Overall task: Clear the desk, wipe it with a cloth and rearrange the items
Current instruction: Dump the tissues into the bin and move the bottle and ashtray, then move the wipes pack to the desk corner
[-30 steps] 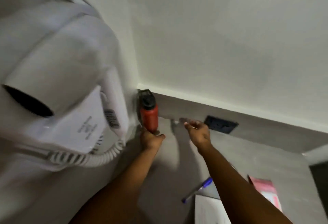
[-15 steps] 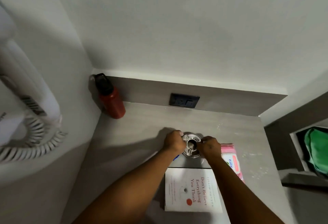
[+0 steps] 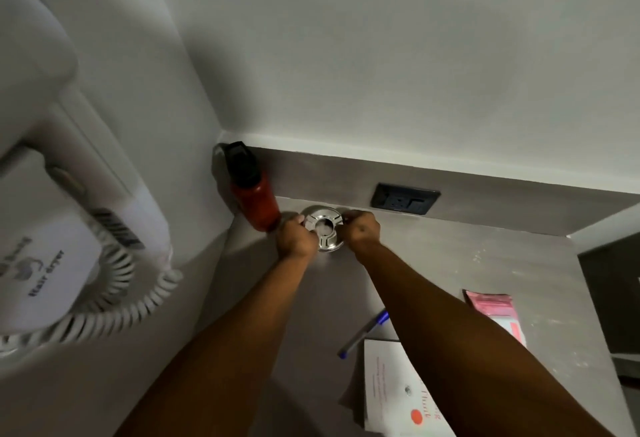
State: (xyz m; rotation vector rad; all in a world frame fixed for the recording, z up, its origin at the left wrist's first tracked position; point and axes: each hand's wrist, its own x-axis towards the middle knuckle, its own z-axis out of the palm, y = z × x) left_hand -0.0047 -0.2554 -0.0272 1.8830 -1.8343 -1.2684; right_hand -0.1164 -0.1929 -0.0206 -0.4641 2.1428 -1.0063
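Note:
A round silver metal ashtray (image 3: 323, 225) sits at the back of the grey desk (image 3: 433, 270), next to a red bottle (image 3: 258, 204) with a black cap in the back left corner. My left hand (image 3: 296, 235) grips the ashtray's left rim and my right hand (image 3: 360, 230) grips its right rim. A blue pen (image 3: 363, 332) lies between my forearms. A white book (image 3: 398, 391) lies near the front edge, partly under my right arm. To its right is a pink wipes pack (image 3: 495, 312).
A white wall-mounted hair dryer (image 3: 52, 194) with a coiled cord (image 3: 121, 298) hangs on the left wall. A black power socket (image 3: 405, 202) is set in the backsplash. A dark unit (image 3: 613, 298) borders the desk's right edge.
Both hands left the red bottle, took the ashtray from mid-desk and moved it back next to the bottle. The view swung right and then back left.

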